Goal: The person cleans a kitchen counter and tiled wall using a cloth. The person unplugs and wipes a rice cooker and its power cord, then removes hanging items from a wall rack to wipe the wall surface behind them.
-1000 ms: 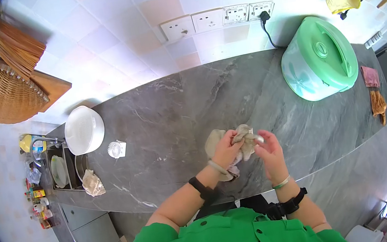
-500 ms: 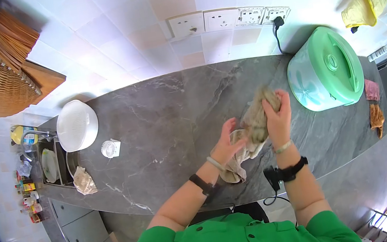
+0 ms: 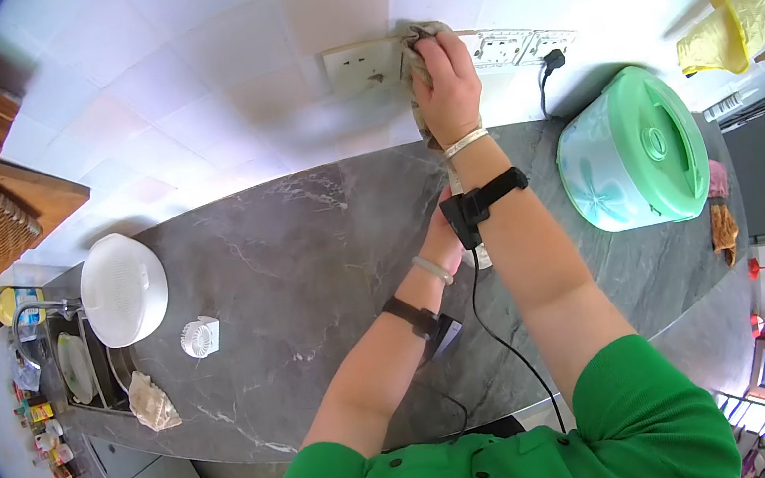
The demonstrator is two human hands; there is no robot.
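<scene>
Both hands [image 3: 440, 242] [image 3: 450, 98] have moved toward the wall [image 3: 262, 108] since the earlier frame, the right bringing the cloth [image 3: 415, 38] onto the sockets [image 3: 502, 48]. Nearest, the loose cable [image 3: 518, 351] below the right wrist could snag if the overlapping arms pull apart. Left fingers are hidden behind the right forearm; their state cannot be told. Farther off, any dampness might seep into the slots. Right fingers curl over the cloth, bunched beneath and beyond their tips.

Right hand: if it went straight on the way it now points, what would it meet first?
The right hand holds the cloth; just beyond that, it would probably meet the wall sockets or the tiles around them. Whether the cloth touches them is unclear from this view.
</scene>
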